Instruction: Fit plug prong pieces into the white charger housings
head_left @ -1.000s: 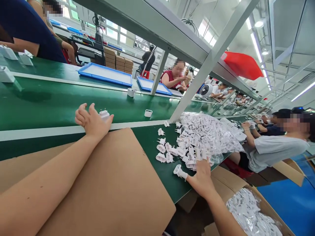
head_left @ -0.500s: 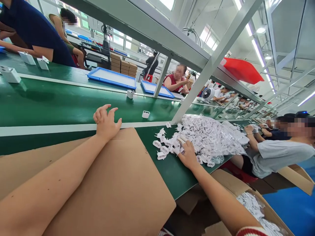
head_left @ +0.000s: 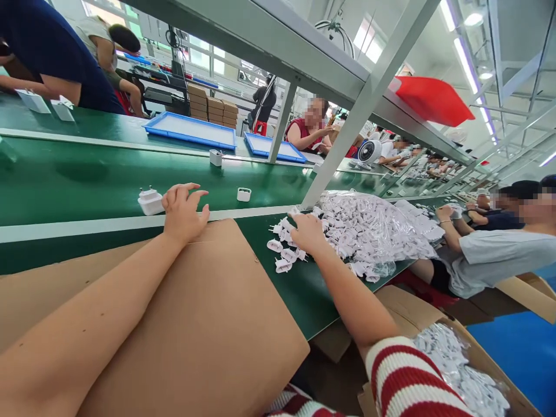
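Observation:
My left hand [head_left: 185,211] is over the near edge of the green conveyor belt [head_left: 104,185], fingers apart and curved, holding nothing. Just left of its fingers lies a white two-pin charger [head_left: 150,200] on the belt. A white open-ended charger housing [head_left: 244,194] lies to the right of that hand. My right hand [head_left: 307,233] is at the left side of a heap of white plug pieces [head_left: 360,229]. Its fingers are bent and closed, and whatever is between the fingertips is hidden. Several loose plug pieces [head_left: 283,265] lie below it on the green tabletop.
A large cardboard sheet or box [head_left: 204,313] spans my front. A slanted metal post [head_left: 343,145] rises behind the heap. Another housing [head_left: 216,157] and blue-rimmed trays [head_left: 191,131] are farther back. Bottom right, a carton holds bagged white pieces [head_left: 460,365]. A co-worker [head_left: 499,255] sits right.
My right hand has moved left and up across the heap, its fingers more closed. The white charger now shows left of my left hand. The housing on the belt has shifted left in view.

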`<state>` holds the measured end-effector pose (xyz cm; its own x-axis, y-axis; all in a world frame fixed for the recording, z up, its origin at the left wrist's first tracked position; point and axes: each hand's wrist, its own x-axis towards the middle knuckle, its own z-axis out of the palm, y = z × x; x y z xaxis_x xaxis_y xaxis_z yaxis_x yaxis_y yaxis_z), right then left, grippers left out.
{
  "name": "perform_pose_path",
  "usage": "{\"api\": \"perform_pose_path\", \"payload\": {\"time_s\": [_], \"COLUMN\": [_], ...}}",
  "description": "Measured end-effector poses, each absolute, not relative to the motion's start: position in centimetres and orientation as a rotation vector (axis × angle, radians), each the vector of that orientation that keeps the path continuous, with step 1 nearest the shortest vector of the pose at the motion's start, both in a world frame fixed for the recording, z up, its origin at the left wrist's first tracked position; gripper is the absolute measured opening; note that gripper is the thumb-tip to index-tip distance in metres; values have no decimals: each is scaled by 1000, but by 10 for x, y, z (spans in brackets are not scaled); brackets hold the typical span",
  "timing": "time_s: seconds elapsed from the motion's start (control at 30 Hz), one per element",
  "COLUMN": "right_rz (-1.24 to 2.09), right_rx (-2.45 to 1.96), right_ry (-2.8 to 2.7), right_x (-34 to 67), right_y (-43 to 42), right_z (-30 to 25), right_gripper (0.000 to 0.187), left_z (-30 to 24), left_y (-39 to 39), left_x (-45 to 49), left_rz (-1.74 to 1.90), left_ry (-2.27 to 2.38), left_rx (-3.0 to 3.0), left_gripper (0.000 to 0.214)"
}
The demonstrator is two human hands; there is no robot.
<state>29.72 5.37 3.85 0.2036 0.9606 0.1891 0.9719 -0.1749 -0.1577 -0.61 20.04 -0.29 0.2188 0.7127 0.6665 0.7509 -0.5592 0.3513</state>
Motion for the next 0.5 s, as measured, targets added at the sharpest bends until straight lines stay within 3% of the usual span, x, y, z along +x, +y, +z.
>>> {"api": "perform_pose_path", "payload": {"time_s": [0.13,0.5], "right_rz": [113,230], "right_rx": [-2395,-1991], "right_ry": [-1711,-1657], "right_x": [292,299], "right_y": [84,90], "right_z": [37,20], "right_gripper": [45,33], "left_z": [0,-5], "left_y": [198,211], "left_x": [-9,3], "left_rz": [-1203,-1036], "left_ry": [-1428,-1557], "left_rx": [-2444,-2444], "left_gripper": [32,38]}}
